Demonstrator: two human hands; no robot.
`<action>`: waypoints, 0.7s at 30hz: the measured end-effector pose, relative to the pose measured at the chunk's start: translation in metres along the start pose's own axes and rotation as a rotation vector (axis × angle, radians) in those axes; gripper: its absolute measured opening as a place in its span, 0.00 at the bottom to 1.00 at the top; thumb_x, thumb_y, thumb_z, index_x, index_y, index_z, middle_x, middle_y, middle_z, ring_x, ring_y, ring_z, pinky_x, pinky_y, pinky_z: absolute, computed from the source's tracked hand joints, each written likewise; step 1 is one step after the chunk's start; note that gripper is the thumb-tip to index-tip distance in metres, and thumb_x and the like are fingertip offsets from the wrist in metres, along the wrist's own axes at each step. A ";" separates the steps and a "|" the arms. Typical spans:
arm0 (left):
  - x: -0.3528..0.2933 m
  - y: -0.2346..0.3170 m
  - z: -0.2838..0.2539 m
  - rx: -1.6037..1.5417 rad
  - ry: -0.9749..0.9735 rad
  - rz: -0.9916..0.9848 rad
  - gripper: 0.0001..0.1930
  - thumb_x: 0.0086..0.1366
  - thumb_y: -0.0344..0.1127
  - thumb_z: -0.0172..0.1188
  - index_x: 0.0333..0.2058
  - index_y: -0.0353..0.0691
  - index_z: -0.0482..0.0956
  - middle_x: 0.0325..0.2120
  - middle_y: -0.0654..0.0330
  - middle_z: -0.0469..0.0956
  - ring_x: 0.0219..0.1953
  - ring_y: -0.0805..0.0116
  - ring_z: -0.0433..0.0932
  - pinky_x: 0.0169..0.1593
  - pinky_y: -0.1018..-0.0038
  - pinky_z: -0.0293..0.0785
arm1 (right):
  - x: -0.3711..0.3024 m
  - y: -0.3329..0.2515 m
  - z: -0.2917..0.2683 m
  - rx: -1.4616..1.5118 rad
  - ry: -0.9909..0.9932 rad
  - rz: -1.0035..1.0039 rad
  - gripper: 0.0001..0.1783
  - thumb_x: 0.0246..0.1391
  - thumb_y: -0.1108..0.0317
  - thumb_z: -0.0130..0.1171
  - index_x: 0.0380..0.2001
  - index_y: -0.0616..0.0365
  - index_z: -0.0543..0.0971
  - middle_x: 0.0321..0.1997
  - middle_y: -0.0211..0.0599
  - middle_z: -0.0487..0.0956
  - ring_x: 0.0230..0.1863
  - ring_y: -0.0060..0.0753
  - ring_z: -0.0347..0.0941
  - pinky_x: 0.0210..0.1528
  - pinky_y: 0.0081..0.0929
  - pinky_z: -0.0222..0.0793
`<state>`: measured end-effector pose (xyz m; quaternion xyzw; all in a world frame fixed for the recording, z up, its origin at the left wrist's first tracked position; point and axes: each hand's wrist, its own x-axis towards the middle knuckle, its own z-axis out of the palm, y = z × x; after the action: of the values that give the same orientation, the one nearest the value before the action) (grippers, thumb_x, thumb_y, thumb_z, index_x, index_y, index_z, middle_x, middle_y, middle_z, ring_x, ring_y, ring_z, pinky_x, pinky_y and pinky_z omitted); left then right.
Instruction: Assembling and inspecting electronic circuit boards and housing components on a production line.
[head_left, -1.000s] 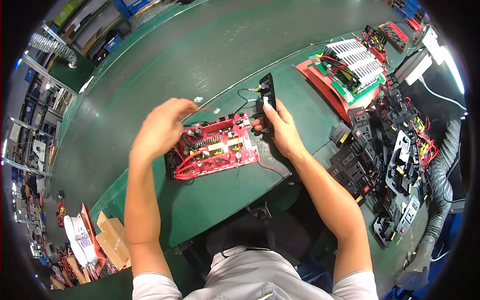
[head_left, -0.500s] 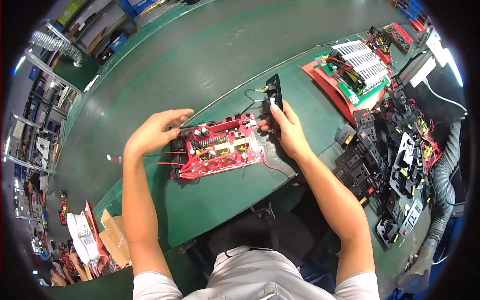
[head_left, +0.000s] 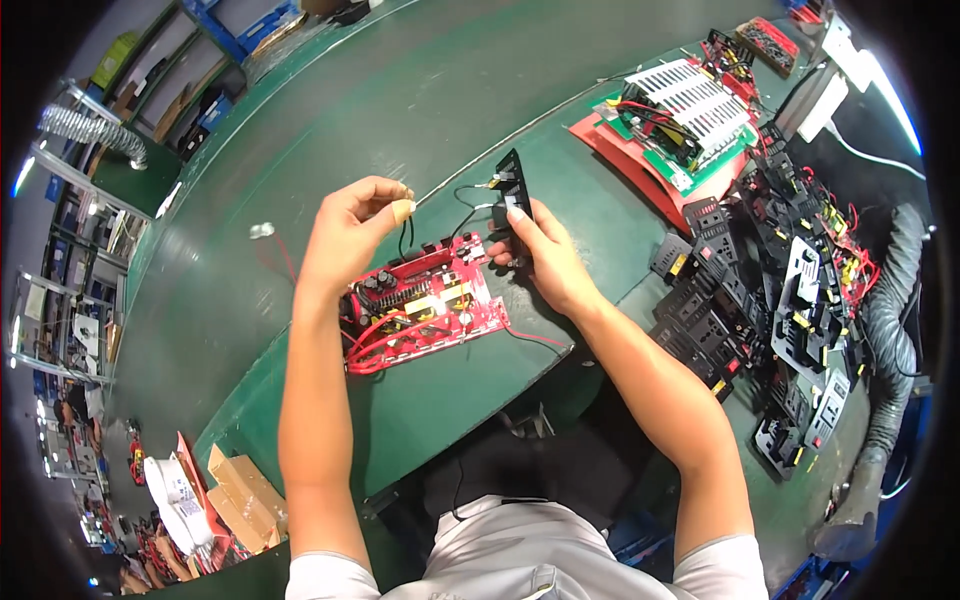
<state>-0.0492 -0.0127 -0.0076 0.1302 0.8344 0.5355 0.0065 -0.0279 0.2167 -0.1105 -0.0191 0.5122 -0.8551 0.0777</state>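
Observation:
My left hand (head_left: 352, 228) is closed in a pinch on the end of a black wire (head_left: 404, 238), held above the far edge of a red circuit board (head_left: 477, 318). The board lies on the green table and carries capacitors, yellow-wrapped parts and thick red wires. In my right hand (head_left: 548, 250) is a black panel (head_left: 513, 180), gripped upright between thumb and fingers beside the board's right end. Black leads run from this panel toward the board. My left hand and wrist cover the board's left end.
Black panels (head_left: 705, 335) with sockets are piled on the right, beside a grey flexible duct (head_left: 885, 300). Farther back, a green board with a white slotted cover (head_left: 690, 100) rests on red sheets. A cardboard box (head_left: 245, 500) and a white roll (head_left: 178, 500) stand at lower left.
My left hand has moved right and away from me, from open fingers to a pinch on the black wire. My right hand keeps hold of the panel, slightly farther left in view.

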 end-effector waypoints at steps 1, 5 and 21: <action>0.002 0.003 0.007 -0.003 0.008 -0.042 0.08 0.62 0.31 0.61 0.38 0.34 0.80 0.34 0.66 0.80 0.36 0.79 0.76 0.39 0.80 0.70 | 0.001 0.001 -0.001 0.024 -0.011 0.014 0.19 0.67 0.58 0.49 0.52 0.60 0.69 0.44 0.36 0.76 0.36 0.25 0.76 0.40 0.23 0.73; 0.002 0.009 0.033 0.082 0.070 -0.075 0.09 0.64 0.33 0.60 0.39 0.35 0.81 0.32 0.65 0.79 0.35 0.79 0.75 0.34 0.80 0.67 | 0.004 -0.001 -0.007 0.160 -0.015 0.086 0.19 0.66 0.57 0.50 0.53 0.59 0.68 0.42 0.38 0.76 0.35 0.28 0.78 0.38 0.23 0.75; -0.015 -0.008 0.078 0.387 -0.012 0.206 0.09 0.59 0.24 0.61 0.39 0.34 0.83 0.24 0.57 0.73 0.26 0.68 0.72 0.31 0.74 0.68 | -0.006 -0.003 0.005 0.059 -0.063 -0.010 0.20 0.67 0.56 0.49 0.55 0.58 0.70 0.38 0.30 0.75 0.35 0.20 0.74 0.38 0.19 0.73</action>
<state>-0.0248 0.0501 -0.0495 0.2167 0.9039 0.3624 -0.0682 -0.0220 0.2150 -0.1053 -0.0462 0.4840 -0.8692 0.0898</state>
